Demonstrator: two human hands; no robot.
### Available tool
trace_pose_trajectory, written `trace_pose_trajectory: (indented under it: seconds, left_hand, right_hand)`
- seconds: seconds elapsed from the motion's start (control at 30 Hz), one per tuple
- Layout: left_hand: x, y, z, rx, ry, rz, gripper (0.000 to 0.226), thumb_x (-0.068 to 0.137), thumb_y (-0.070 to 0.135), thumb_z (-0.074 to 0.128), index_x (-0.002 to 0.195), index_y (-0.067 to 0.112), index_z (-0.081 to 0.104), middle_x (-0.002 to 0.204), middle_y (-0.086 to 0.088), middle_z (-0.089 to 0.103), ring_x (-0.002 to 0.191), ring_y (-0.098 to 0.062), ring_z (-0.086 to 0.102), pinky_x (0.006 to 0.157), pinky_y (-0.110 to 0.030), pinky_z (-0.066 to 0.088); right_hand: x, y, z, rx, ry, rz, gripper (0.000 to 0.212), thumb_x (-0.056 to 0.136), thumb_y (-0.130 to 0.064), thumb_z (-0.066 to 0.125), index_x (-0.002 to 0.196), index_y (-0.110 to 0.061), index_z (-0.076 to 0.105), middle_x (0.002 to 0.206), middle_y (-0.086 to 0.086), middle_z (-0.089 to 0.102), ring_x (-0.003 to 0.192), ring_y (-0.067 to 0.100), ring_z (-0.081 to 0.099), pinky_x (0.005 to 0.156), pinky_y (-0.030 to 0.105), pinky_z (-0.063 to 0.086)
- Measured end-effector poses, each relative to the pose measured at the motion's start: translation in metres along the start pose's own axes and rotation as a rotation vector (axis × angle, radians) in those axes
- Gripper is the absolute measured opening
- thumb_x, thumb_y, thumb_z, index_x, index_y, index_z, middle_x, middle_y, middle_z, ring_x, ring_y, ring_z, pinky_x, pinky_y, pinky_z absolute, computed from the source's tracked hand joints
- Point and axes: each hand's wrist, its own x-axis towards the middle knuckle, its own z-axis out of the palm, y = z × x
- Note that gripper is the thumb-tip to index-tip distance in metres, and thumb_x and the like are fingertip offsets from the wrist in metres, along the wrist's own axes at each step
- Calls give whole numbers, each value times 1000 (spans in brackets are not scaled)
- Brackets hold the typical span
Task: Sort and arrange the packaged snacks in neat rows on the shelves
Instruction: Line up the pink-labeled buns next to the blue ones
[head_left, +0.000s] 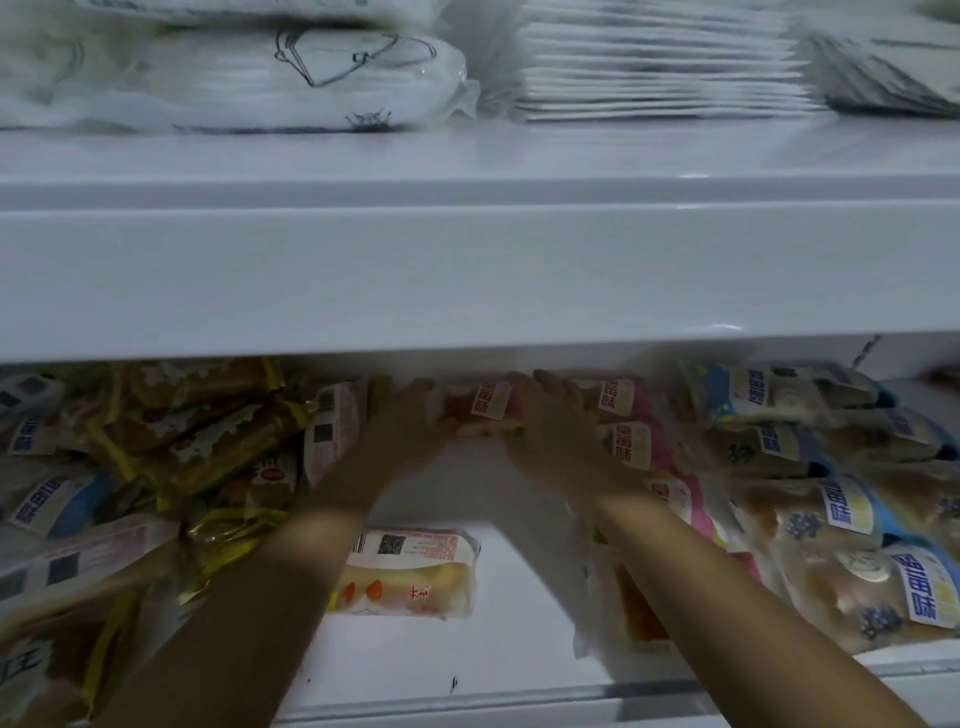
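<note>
Hands (483, 426) holding pink-wrapped snack (485, 410) (label blurred)

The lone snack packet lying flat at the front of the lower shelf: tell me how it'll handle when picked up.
The snack packet looks like soft bread in glossy film: probably light, squashable, likely slippery. Lying flat, it shouldn't roll.

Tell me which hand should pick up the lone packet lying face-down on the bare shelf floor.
Left, probably. The lone white-and-orange snack packet lies just beside the left forearm, below the left hand. The right hand sits farther off, against the pink-wrapped packets.
</note>
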Motion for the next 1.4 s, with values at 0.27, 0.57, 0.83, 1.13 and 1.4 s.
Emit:
trace_pose_trajectory:
  seconds: [0.27, 0.57, 0.83, 1.13, 1.4]
  left_hand:
    - [-102, -35, -47, 202, -643, 160, 75, 73, 20, 90, 130, 45, 49, 132, 26, 51, 120, -4, 54, 104, -29, 49]
    - [-115, -26, -25, -262, -260, 282, 47, 84, 25, 82, 125, 28, 59, 118, 17, 68, 115, -7, 66, 88, -24, 56]
    - [-143, -25, 15, -864, 107, -36, 53, 81, -10, 78, 121, 16, 55, 106, 4, 78, 98, -18, 76, 74, -28, 62]
    - [-142, -15, 33, -844, 391, -108, 35, 92, 24, 73, 125, 18, 64, 99, -2, 78, 82, -22, 71, 70, -36, 58]
    - [-138, 20, 40, -1125, 74, -15, 39, 93, 21, 69, 130, 15, 60, 117, -11, 75, 111, -29, 72, 86, -32, 59]
  right_hand:
    - [-101, -10, 1, 181, -332, -322, 76, 86, -37, 78, 149, -45, 35, 149, -22, 40, 127, -5, 40, 93, 4, 33]
    - [-117, -3, 31, 556, -50, -283, 38, 94, -23, 70, 125, -38, 54, 118, -25, 63, 112, 0, 60, 88, 25, 51]
    - [-123, -4, 23, 946, 190, -111, 44, 94, -34, 61, 135, -33, 46, 111, -17, 69, 87, 13, 72, 57, 31, 58]
    - [-127, 3, 28, 806, 189, -35, 75, 80, -34, 85, 140, -38, 39, 119, -25, 63, 109, 0, 64, 88, 23, 54]
    - [-121, -10, 32, 834, 116, -135, 49, 91, -51, 66, 61, -12, 64, 62, 5, 61, 63, 19, 60, 63, 43, 49]
